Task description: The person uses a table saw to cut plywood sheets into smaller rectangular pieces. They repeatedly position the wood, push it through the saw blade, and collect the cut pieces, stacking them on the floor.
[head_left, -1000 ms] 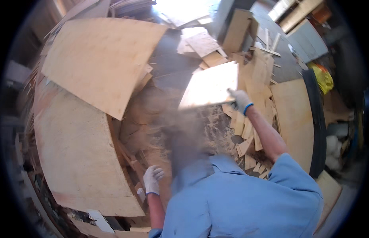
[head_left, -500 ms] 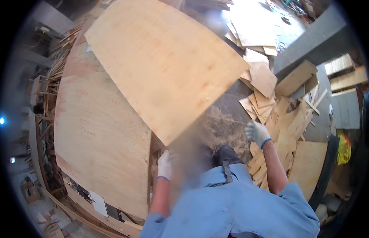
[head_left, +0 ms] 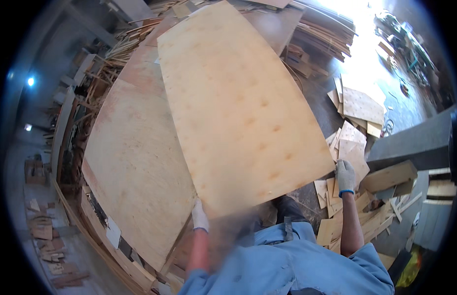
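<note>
A large pale plywood sheet (head_left: 243, 108) with brownish knots stretches away in front of me. Its left part lies over a wider, duller wooden panel (head_left: 135, 137), and its right part overhangs the floor. At the near left corner, my left hand (head_left: 199, 215), in a whitish glove, is closed on the sheet's edge. My right hand (head_left: 345, 174), gloved in white with a blue cuff, grips the near right corner. The fingers of both hands are partly hidden. A hazy smear blurs the sheet's near edge between them.
Plywood offcuts (head_left: 351, 147) lie scattered on the floor to the right, beside a grey beam (head_left: 410, 142). Stacked boards (head_left: 324, 32) stand at the far side. Long scrap strips (head_left: 125, 46) line the panel's left side, and a wooden box (head_left: 390, 177) sits at right.
Both hands have come to the near corners of the plywood sheet and closed on them; the right hand was apart from it before. The view has shifted, and the sheet's near edge sits closer to me.
</note>
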`<state>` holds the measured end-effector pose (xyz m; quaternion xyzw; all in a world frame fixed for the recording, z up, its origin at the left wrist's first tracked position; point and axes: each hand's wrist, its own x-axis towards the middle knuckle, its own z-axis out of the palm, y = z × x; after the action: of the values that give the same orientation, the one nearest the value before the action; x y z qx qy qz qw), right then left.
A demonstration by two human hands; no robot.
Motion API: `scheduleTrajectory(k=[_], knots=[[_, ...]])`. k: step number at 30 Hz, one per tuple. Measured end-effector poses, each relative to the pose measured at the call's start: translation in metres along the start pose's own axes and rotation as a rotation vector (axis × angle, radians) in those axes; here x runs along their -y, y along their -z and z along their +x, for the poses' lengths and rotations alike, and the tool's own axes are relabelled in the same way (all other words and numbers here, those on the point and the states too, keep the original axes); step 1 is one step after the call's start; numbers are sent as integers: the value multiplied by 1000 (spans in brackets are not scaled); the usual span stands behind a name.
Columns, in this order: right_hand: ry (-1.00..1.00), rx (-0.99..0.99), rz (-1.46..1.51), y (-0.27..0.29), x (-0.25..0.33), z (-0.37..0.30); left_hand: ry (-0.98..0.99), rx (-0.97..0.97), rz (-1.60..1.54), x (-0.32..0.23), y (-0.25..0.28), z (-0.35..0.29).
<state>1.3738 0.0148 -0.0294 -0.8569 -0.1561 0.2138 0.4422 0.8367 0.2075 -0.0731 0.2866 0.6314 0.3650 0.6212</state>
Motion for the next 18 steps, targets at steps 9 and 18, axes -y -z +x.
scheduleTrajectory(k=[9,18], knots=[[421,228,-310,-55,33,103,-362,-467,605,9,-44,19],[-16,305,3,-77,104,94,-255,-590,515,10,-50,10]])
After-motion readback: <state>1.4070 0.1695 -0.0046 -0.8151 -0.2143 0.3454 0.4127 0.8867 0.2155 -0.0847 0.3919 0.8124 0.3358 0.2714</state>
